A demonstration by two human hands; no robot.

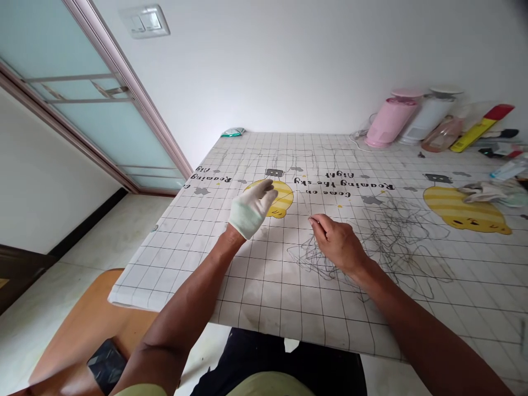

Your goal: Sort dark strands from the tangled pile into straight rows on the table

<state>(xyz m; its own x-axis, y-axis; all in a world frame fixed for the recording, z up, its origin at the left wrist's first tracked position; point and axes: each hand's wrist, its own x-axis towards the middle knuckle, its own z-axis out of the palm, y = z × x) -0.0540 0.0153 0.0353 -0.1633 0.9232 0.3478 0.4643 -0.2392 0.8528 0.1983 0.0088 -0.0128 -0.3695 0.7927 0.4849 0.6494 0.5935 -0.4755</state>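
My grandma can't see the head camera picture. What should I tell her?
A gloved left hand and a bare, closed right hand are over a checked tablecloth, near tangled thin strands; a pink cylinder stands behind.

Matt cloth [165, 275] covers the table [132, 297], bearing thin wiry strands [390, 236]; smooth plastic pink cylinder [391, 122] near its far edge; knitted-cloth glove [247, 215].
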